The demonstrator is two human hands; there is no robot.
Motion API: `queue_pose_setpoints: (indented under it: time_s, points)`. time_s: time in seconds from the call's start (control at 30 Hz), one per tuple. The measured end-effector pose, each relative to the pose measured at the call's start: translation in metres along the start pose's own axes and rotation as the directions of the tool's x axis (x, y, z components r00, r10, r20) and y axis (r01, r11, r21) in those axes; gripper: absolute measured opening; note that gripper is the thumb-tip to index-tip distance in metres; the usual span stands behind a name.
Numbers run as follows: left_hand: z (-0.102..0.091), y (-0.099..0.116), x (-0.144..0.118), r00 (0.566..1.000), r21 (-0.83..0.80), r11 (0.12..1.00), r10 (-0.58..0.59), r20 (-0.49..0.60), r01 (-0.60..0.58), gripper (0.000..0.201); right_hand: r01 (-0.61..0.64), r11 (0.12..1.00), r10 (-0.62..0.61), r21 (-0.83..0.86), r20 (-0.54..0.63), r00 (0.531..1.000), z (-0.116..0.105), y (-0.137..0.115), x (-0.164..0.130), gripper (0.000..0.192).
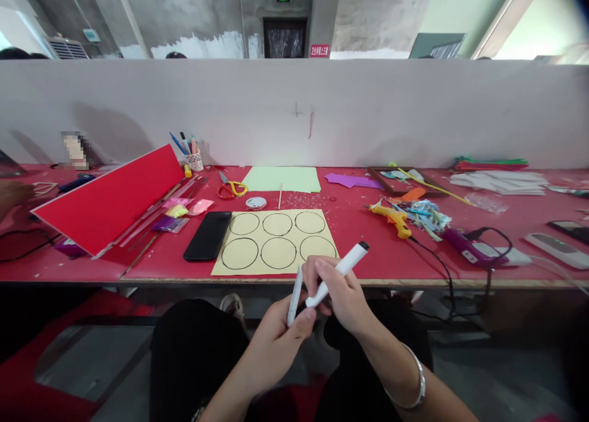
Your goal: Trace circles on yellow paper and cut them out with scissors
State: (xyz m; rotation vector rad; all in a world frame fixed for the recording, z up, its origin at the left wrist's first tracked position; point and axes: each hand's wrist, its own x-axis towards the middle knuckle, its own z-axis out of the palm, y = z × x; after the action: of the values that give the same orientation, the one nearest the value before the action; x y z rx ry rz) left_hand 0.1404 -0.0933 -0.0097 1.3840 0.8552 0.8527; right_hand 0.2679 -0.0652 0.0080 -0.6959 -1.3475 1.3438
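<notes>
While the right hand (343,293) grips the white marker (338,273) and the left hand (280,336) pinches its cap (295,296) below the table edge (184,281), push them together straight.

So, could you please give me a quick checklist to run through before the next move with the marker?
1. White marker held in right hand: ok.
2. White cap held in left hand, apart from the marker's black tip: ok.
3. Pale yellow paper sheet with six black circles lying flat on the red table: ok.
4. Black phone clear of the sheet: ok, beside its left edge.
5. Ink dry on the circles: cannot tell.
</notes>
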Motion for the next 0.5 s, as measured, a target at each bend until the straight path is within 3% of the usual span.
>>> queue_pose_setpoints:
  time_s: [0.1, 0.23, 0.33, 0.4, 0.5]
  points:
    - [-0.002, -0.003, 0.000, 0.996, 0.072, 0.997, 0.003, -0.093, 0.004, 0.036, 0.025, 0.998, -0.027, -0.057, -0.021, 0.999, -0.008, 0.001, 0.002, 0.023]
    - [-0.008, -0.005, -0.003, 0.990, 0.151, 0.988, -0.023, -0.136, 0.044, 0.035, 0.155, 0.984, -0.169, -0.085, -0.193, 0.966, -0.024, 0.000, 0.000, 0.023]
    - [-0.011, -0.008, -0.001, 0.979, 0.132, 0.991, 0.006, -0.204, 0.022, 0.039, 0.181, 0.975, -0.197, -0.130, -0.119, 0.973, -0.025, 0.000, -0.003, 0.031]
    - [-0.012, -0.012, 0.003, 0.951, 0.083, 0.997, 0.023, -0.308, 0.003, 0.043, 0.219, 0.958, -0.239, -0.183, -0.090, 0.967, -0.019, 0.003, -0.004, 0.031]
    - [-0.013, -0.016, 0.008, 0.898, -0.014, 1.000, -0.012, -0.439, 0.006, 0.046, 0.295, 0.927, -0.340, -0.231, -0.188, 0.921, -0.005, 0.016, -0.005, 0.031]
